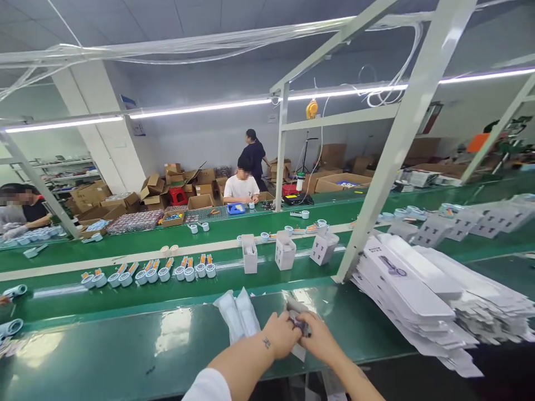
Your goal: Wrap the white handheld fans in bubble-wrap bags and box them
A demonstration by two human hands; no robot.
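As far as I can see, fingers of left hand [283, 336] and right hand [321, 338] are curled in, gripping pale carton [297, 304] over green bench [125, 351]. Carton's off-white, dark grey patch, mostly covered. White wrapped pouches [247, 313] left of it, flat-carton stack [401, 281] right.

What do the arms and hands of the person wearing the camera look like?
The left arm has a white sleeve higher up and a small dark mark, like a tattoo, near the wrist. The right arm shows no sleeve here. The left hand and right hand wear no gloves.
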